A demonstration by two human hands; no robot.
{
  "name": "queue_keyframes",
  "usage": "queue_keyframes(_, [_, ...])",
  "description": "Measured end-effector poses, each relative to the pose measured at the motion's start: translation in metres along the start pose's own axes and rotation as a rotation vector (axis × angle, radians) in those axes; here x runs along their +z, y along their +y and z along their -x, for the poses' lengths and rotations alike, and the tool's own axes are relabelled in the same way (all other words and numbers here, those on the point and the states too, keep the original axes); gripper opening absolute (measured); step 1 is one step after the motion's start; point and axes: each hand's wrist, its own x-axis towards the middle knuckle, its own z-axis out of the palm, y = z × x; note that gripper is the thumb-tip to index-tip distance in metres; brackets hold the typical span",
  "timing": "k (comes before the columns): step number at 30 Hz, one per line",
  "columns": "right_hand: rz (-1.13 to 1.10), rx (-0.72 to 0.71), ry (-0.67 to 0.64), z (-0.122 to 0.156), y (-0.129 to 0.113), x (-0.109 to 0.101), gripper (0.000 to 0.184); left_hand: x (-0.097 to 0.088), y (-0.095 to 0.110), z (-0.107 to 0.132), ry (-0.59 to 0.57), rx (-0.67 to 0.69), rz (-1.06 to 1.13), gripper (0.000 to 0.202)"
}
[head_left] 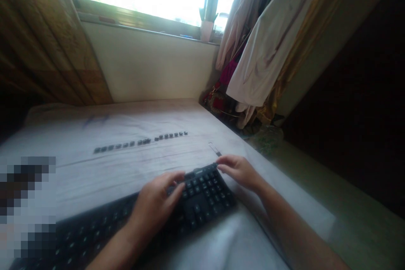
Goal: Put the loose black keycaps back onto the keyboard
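Note:
A black keyboard lies at a slant on the white sheet in front of me, its right end showing the number pad. My left hand reaches over its middle, thumb on the keys and fingers curled at the back edge. At the far right corner, my right hand pinches the keyboard's edge between thumb and fingers. Just beyond those fingertips is a small wire tool with a dark end; whether the hand touches it is unclear. Loose black keycaps stand in a row farther back.
The white sheet covers a bed-like surface with a right edge dropping to the floor. A window sill bears a potted plant. Clothes hang at the right, above bags. A cable runs beside my right forearm.

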Motion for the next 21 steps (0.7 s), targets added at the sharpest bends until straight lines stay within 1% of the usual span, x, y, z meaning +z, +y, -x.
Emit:
queue_keyframes(3, [0.044,0.014,-0.041,0.002,0.006,-0.002,0.02,-0.011,-0.012,0.009,0.015,0.063,-0.086,0.024])
queue_keyframes(5, [0.035,0.026,-0.063,0.004,0.005,-0.002,0.018,-0.015,-0.017,0.013,0.021,0.096,-0.134,0.023])
queue_keyframes(8, [-0.043,0.036,-0.086,0.008,-0.007,0.0,0.021,-0.014,-0.012,0.015,0.013,0.136,-0.164,0.023])
queue_keyframes(10, [-0.098,0.033,-0.092,0.011,-0.019,0.004,0.025,-0.006,-0.001,0.011,-0.012,0.156,-0.146,0.024])
queue_keyframes(12, [-0.138,0.024,-0.098,0.013,-0.032,0.01,0.026,0.006,0.011,0.007,-0.025,0.159,-0.089,0.028])
queue_keyframes(15, [-0.196,0.016,-0.088,0.015,-0.044,0.023,0.023,0.026,0.024,0.001,0.021,0.092,0.088,0.033])
queue_keyframes(18, [-0.296,0.08,-0.058,0.016,-0.048,0.035,0.022,0.04,0.026,-0.001,0.074,0.003,0.21,0.031])
queue_keyframes(21, [-0.374,0.142,-0.044,0.018,-0.048,0.041,0.023,0.043,0.025,0.0,0.099,-0.041,0.259,0.023])
